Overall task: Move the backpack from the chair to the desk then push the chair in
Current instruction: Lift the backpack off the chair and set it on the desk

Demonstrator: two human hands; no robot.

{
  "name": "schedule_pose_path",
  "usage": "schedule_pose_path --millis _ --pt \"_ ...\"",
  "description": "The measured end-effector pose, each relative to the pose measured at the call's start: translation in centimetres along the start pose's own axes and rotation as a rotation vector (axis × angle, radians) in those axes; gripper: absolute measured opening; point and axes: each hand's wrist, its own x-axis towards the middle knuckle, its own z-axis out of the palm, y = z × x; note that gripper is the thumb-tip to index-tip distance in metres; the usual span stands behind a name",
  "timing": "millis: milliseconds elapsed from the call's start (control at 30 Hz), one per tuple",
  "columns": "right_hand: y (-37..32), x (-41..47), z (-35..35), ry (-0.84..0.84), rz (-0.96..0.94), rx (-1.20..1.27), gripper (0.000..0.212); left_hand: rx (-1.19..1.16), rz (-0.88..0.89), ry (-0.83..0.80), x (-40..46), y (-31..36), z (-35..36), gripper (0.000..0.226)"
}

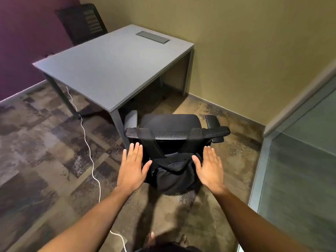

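A black backpack (171, 176) hangs on the back of a black office chair (171, 122), its two straps looped over the top of the mesh backrest. The chair stands pulled out from the near right corner of the grey desk (109, 70). My left hand (131, 168) is open, fingers spread, at the backpack's left side, the thumb close to the fabric. My right hand (209, 169) is open at the bag's right side, thumb against its top edge. Neither hand grips anything.
A white cable (87, 142) runs across the patterned carpet left of the chair, from under the desk toward my feet. A second dark chair (81, 22) stands behind the desk by the purple wall. A glass partition (300, 170) closes off the right side.
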Motion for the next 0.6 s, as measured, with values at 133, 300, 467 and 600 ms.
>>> schedule_pose_path --millis 133,300,467,600 --pt "-1.2 2.2 -0.1 -0.047 0.076 0.277 0.071 -0.137 -0.087 -0.034 0.5 0.4 0.4 0.074" --pt "-2.6 4.3 -0.1 -0.023 0.251 0.772 0.021 -0.479 -0.333 -0.027 1.9 0.6 0.1 0.067" --pt "-2.8 3.8 0.0 -0.012 0.210 0.813 0.039 -0.747 -0.512 -0.083 4.3 0.5 -0.3 0.065" --pt "-2.2 3.2 -0.1 -0.002 0.174 0.797 0.037 -0.997 -0.620 -0.105 5.4 0.9 -0.1 0.043"
